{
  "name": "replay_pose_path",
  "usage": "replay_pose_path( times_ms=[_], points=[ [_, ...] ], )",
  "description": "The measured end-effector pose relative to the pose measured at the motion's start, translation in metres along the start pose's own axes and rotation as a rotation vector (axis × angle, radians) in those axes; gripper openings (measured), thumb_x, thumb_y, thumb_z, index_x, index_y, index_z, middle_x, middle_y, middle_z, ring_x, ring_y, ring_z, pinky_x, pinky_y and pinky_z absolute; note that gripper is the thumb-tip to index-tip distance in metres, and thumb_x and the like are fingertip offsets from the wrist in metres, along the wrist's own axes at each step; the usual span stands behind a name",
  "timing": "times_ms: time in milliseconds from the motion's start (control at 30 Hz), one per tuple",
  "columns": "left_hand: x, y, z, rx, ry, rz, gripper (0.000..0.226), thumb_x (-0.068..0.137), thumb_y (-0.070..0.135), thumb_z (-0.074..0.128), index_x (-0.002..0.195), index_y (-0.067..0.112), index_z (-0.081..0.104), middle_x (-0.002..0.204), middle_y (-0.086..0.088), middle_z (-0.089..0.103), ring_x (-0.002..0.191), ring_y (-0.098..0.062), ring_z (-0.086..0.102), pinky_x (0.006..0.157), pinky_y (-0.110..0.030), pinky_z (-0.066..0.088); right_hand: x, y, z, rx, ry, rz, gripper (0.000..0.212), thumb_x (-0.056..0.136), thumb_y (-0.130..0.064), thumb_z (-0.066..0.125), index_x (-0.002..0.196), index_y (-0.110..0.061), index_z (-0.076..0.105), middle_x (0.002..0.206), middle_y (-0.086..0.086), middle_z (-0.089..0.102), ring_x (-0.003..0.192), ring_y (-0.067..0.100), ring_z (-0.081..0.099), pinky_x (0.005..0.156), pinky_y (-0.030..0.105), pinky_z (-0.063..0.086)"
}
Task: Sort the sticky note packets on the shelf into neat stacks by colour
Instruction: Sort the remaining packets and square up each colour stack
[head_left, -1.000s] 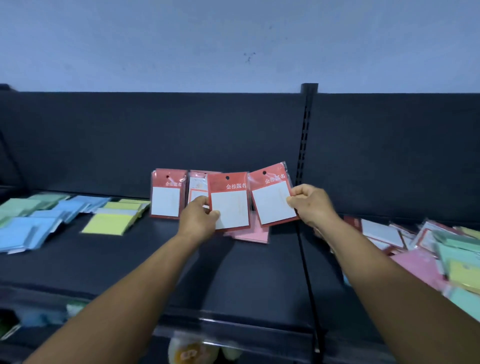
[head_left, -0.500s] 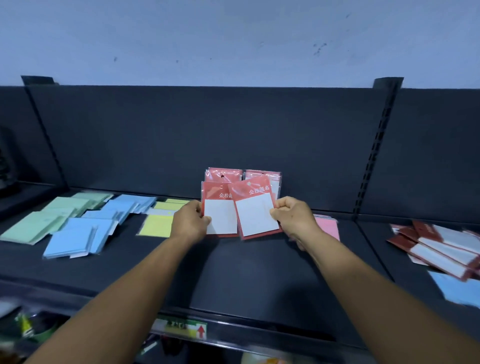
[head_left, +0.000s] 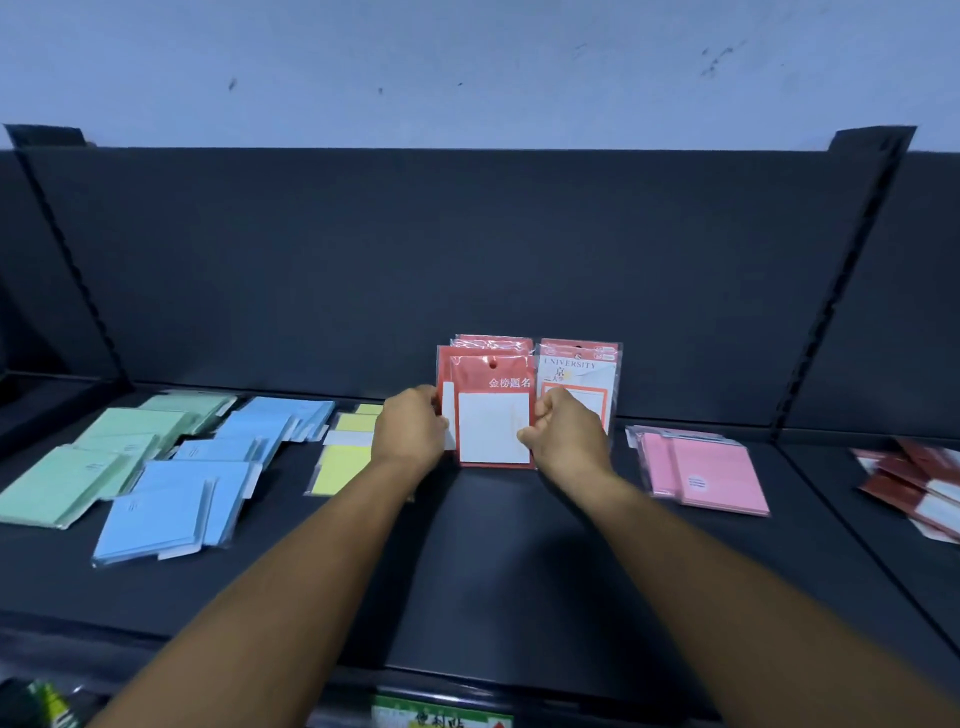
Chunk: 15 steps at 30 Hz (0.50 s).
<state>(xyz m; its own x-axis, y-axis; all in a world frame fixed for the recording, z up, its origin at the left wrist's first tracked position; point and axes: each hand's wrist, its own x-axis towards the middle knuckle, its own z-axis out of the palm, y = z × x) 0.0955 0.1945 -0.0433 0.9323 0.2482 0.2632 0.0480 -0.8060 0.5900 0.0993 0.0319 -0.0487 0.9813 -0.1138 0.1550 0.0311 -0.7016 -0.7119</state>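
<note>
Both hands on the red packets (head_left: 492, 410), standing upright at the far middle of the shelf (head_left: 493, 571), against the back panel (head_left: 467, 249); left hand (head_left: 413, 434) curled round the left edge of the bundle, right hand (head_left: 563, 434) pinching its right edge, squaring it, I judge; a university-print packet (head_left: 579, 371) leans just behind my right hand. Progress, as I read it: well along; green packets (head_left: 98, 457) grouped far left, blue packets (head_left: 208, 478) beside them, yellow packets (head_left: 345, 457) next, pink packets (head_left: 701, 473) to the right; colours separated, but green and blue lie fanned and overlapping, not neat stacks. Left to do: set the reds down squared, tidy the loose piles, bring in the dark red packets (head_left: 919, 488) lying scattered on the next bay at far right. In the way: the upright divider between bays; a green price label (head_left: 441, 714) on the near shelf edge, no hindrance.
</note>
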Motion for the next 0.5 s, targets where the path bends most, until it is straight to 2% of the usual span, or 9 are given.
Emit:
replay_pose_path(
  times_ms=[100, 233, 333, 400, 500],
  points=[
    [0.003, 0.002, 0.001, 0.018, 0.002, 0.047, 0.021, 0.081, -0.002, 0.046, 0.091, 0.004, 0.063, 0.087, -0.013, 0.067, 0.079, -0.033, 0.058, 0.06, -0.029, 0.041, 0.004, -0.004, 0.003, -0.043, 0.016, -0.036, 0.02, 0.085, -0.014, 0.063, 0.091, -0.016, 0.044, 0.084, 0.002, 0.06, 0.08, 0.025, 0.057, 0.067, 0.028, 0.04],
    [0.004, 0.003, 0.003, 0.078, -0.029, 0.089, 0.013, 0.083, -0.001, 0.045, 0.088, 0.003, 0.055, 0.095, -0.016, 0.064, 0.086, -0.035, 0.057, 0.065, -0.033, 0.042, 0.002, -0.006, 0.004, -0.068, 0.029, -0.048, 0.03, 0.085, -0.014, 0.066, 0.101, -0.012, 0.041, 0.09, 0.005, 0.058, 0.084, 0.026, 0.058, 0.07, 0.03, 0.043],
    [-0.002, 0.006, 0.003, 0.12, -0.045, 0.108, 0.019, 0.085, 0.001, 0.047, 0.102, 0.002, 0.056, 0.104, -0.016, 0.058, 0.096, -0.035, 0.057, 0.071, -0.033, 0.041, -0.002, -0.005, 0.003, -0.082, 0.026, -0.06, 0.035, 0.084, -0.017, 0.068, 0.105, -0.01, 0.042, 0.095, 0.006, 0.056, 0.084, 0.025, 0.056, 0.069, 0.029, 0.04],
    [-0.008, 0.009, 0.003, 0.157, -0.06, 0.148, 0.027, 0.086, 0.002, 0.051, 0.113, 0.003, 0.054, 0.112, -0.015, 0.054, 0.106, -0.033, 0.054, 0.081, -0.033, 0.043, -0.005, -0.005, -0.002, -0.117, 0.032, -0.081, 0.035, 0.084, -0.021, 0.068, 0.108, -0.01, 0.044, 0.103, 0.005, 0.054, 0.087, 0.024, 0.053, 0.07, 0.029, 0.038],
    [-0.021, 0.016, 0.003, 0.215, -0.101, 0.204, 0.049, 0.089, 0.007, 0.054, 0.136, 0.004, 0.039, 0.133, -0.012, 0.044, 0.124, -0.029, 0.041, 0.097, -0.031, 0.038, -0.012, -0.003, -0.012, -0.22, 0.024, -0.135, 0.046, 0.086, -0.027, 0.066, 0.124, -0.013, 0.045, 0.125, 0.004, 0.049, 0.112, 0.025, 0.05, 0.087, 0.034, 0.043]
  ],
)
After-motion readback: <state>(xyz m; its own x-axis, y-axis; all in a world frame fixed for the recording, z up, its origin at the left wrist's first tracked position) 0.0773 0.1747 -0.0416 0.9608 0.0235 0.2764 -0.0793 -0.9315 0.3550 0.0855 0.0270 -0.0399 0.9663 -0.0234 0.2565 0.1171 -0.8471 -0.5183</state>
